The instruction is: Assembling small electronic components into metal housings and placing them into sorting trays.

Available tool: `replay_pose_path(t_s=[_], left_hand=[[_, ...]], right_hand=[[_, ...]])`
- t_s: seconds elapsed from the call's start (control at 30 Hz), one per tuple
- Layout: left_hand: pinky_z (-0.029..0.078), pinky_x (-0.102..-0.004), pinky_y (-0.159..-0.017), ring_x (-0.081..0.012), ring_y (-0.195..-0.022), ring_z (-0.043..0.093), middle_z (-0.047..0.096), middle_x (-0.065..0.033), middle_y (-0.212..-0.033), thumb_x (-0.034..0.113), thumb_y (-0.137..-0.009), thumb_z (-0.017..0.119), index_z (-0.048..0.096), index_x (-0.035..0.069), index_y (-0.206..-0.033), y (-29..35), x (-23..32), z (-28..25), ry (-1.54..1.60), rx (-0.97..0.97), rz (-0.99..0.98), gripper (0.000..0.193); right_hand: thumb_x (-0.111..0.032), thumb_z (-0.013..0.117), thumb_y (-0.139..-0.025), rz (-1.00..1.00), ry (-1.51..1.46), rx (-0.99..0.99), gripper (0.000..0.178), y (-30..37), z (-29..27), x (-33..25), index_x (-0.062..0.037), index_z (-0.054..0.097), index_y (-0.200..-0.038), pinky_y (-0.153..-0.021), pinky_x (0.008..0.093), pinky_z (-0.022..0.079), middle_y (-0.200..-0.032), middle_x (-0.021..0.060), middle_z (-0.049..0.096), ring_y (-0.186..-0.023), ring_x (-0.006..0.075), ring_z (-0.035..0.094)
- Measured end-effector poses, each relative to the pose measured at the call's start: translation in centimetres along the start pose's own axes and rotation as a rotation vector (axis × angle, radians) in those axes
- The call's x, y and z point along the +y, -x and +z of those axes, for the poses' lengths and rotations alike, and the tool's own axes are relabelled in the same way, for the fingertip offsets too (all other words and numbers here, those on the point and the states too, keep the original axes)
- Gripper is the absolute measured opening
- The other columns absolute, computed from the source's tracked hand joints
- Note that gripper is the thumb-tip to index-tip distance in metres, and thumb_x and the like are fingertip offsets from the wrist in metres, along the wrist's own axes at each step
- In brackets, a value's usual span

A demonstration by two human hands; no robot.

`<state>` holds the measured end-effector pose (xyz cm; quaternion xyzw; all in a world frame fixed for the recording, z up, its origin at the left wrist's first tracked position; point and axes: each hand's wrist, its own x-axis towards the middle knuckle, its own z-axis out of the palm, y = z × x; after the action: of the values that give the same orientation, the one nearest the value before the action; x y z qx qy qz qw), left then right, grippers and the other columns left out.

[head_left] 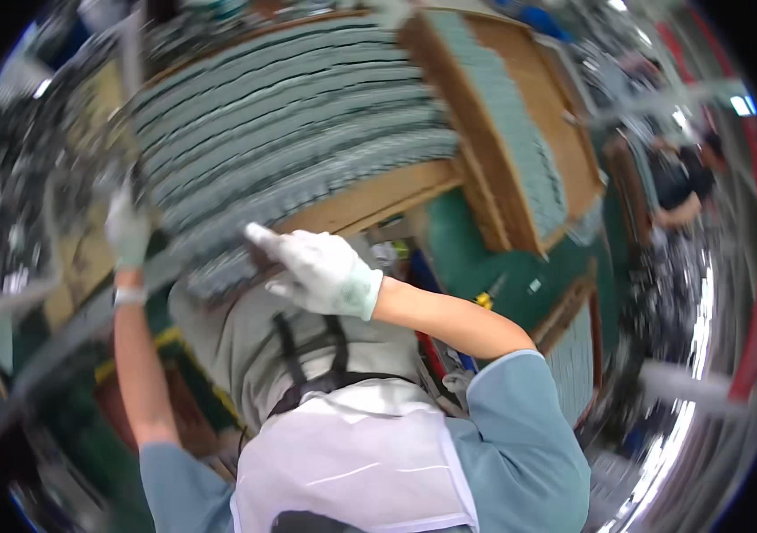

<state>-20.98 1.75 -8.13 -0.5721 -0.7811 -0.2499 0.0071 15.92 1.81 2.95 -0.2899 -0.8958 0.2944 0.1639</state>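
Observation:
My right hand, in a white glove, hangs over the near edge of a shallow wooden tray. Its index finger stretches out to the left and the thumb stands apart below; I see nothing held in it. Rows of small grey-green parts fill most of that tray. A loose pile of similar parts lies near its lower left corner, close to my right fingertips. My left hand, also gloved, reaches out left of the tray toward a yellowish board. Motion smears its fingers, so any grip is unclear.
A second wooden tray, part filled with grey-green parts, stands at the right. Another tray sits lower right. Below is a green floor with a yellow-handled tool. Blurred metal parts heap at far left. Another person is at far right.

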Motion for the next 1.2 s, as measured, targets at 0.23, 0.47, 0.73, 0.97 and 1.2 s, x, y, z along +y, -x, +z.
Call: replay_pose_path(t_s=[0.23, 0.47, 0.73, 0.97, 1.2], left_hand=[[0.041, -0.0407, -0.105, -0.0392, -0.124, 0.053, 0.056, -0.0258, -0.132, 0.016, -0.087, 0.069, 0.048, -0.003, -0.137, 1.4, -0.1, -0.1, 0.113, -0.109, 0.077, 0.058], [0.040, -0.0382, -0.107, -0.0346, -0.125, 0.054, 0.056, -0.0237, -0.134, 0.013, -0.086, 0.070, 0.046, -0.009, -0.137, 1.8, -3.7, 0.7, 0.366, 0.084, -0.189, 0.060], [0.054, -0.0314, -0.095, -0.0277, -0.112, 0.062, 0.060, -0.0208, -0.127, 0.015, -0.098, 0.057, 0.054, -0.013, -0.125, 1.7, -8.1, 0.3, 0.579, 0.180, -0.146, 0.039], [0.051, -0.0318, -0.098, -0.0257, -0.116, 0.060, 0.060, -0.0189, -0.129, 0.012, -0.100, 0.053, 0.056, -0.010, -0.126, 0.6, -7.0, -0.1, 1.562, 0.128, -0.609, 0.034], [0.045, -0.0341, -0.100, -0.0233, -0.118, 0.057, 0.059, -0.0173, -0.132, 0.018, -0.098, 0.061, 0.055, -0.011, -0.128, 0.9, -1.1, -4.4, 0.496, 0.266, -0.070, 0.042]], right_hand=[[-0.015, 0.067, -0.087, 0.451, 0.068, 0.610, 0.035, 12.2, -23.4, 12.4, -0.0050, 0.066, -0.121, -0.088, 0.0304, 0.052, -0.107, 0.0082, 0.070, -0.099, 0.0155, 0.065], [-0.019, 0.065, -0.085, 0.788, 0.061, 0.499, 0.042, 23.2, -31.2, 21.7, -0.0015, 0.064, -0.124, -0.093, 0.0296, 0.047, -0.112, 0.0107, 0.069, -0.103, 0.0169, 0.061], [-0.016, 0.069, -0.086, 0.901, -0.091, 0.271, 0.052, 27.7, -30.8, 21.3, 0.0000, 0.057, -0.133, -0.103, 0.0321, 0.043, -0.128, 0.0112, 0.062, -0.116, 0.0204, 0.058], [-0.018, 0.077, -0.073, 0.924, 0.225, 0.312, 0.050, 26.6, -29.4, 21.2, -0.0018, 0.064, -0.118, -0.090, 0.0323, 0.051, -0.108, 0.0124, 0.069, -0.102, 0.0215, 0.066], [-0.006, 0.076, -0.076, 0.924, -0.003, 0.511, 0.044, 27.8, -31.3, 17.7, -0.0005, 0.064, -0.118, -0.075, 0.0282, 0.052, -0.089, 0.0066, 0.067, -0.078, 0.0141, 0.064]])
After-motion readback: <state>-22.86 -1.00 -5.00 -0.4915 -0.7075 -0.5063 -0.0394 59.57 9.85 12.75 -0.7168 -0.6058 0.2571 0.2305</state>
